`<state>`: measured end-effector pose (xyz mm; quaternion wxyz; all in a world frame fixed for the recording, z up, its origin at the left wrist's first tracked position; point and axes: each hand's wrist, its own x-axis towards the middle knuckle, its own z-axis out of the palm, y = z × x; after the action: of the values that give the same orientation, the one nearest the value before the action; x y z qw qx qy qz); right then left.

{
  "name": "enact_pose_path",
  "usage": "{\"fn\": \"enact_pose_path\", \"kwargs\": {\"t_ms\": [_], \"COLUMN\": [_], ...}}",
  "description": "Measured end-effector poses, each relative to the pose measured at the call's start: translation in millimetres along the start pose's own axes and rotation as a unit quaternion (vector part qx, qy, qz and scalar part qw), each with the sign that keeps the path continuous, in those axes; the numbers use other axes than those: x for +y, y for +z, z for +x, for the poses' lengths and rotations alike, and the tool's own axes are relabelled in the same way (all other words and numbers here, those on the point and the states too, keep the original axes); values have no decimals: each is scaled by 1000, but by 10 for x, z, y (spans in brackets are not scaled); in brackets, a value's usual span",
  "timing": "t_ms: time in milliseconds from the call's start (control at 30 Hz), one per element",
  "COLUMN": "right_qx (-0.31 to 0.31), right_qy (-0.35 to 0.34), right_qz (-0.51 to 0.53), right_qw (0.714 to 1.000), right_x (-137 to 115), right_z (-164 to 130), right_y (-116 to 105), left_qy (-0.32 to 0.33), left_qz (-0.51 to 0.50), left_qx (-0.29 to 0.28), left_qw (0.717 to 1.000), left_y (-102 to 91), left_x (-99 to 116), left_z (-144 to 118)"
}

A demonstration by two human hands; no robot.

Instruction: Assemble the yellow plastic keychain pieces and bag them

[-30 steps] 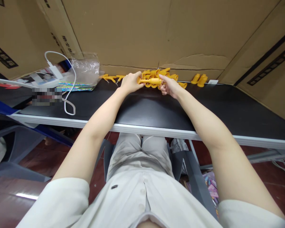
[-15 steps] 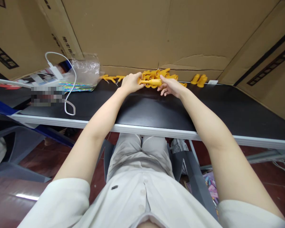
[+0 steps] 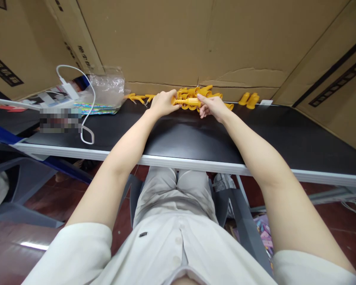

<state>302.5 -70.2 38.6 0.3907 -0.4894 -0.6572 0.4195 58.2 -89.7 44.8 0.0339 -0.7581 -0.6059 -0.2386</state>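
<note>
At the far edge of the black counter [image 3: 180, 136], up against the cardboard wall [image 3: 172, 39], both hands meet on one yellow plastic part [image 3: 189, 102]. Left hand [image 3: 163, 103] has its fingers curled and clamped round the part's left end; right hand [image 3: 213, 107] pinches the right end with thumb and forefinger, remaining fingers loosely folded underneath. Part lies roughly level between the two hands, held just above the counter surface, narrow stem toward the left hand, thicker ribbed body toward the right. Directly behind it sits a pile of yellow parts [image 3: 203, 93] of the same colour, touching the cardboard. Two thin yellow pieces [image 3: 138, 97] lie on the counter left of the left hand. Another small cluster of yellow caps [image 3: 249, 99] sits well apart to the right, with a small white tag [image 3: 266, 102] just beside it. Far left: clear plastic bag [image 3: 106, 87] on top of colourful packaging, white charger cable [image 3: 87, 114] looping from it over the counter toward the near edge. Both forearms are stretched out straight over the counter, with the person's white shirt [image 3: 172, 253] below.
</note>
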Motion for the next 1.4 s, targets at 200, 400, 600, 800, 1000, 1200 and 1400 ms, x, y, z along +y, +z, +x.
{"fn": "enact_pose_path", "kwargs": {"t_ms": [200,400,600,800,1000,1200,1400], "right_qx": [27,22,34,43,38,38,33], "right_qy": [8,41,56,65,61,85,133], "right_qz": [13,25,26,24,42,57,96], "right_qw": [1000,999,998,997,997,994,986], "right_x": [158,165,98,54,37,-13,-141], "right_z": [158,171,117,87,74,50,-11], "right_y": [2,26,34,48,47,59,89], "left_qy": [6,2,1,3,1,5,20], "left_qz": [8,18,3,-3,1,1,-16], "left_qx": [-5,-10,-13,-13,-13,-12,-11], "left_qw": [1000,1000,1000,1000,1000,1000,1000], "left_y": [-39,-42,-23,-13,-16,-18,11], "left_x": [50,71,41,29,34,32,12], "left_z": [-35,-43,-23,-8,-15,-14,-5]}}
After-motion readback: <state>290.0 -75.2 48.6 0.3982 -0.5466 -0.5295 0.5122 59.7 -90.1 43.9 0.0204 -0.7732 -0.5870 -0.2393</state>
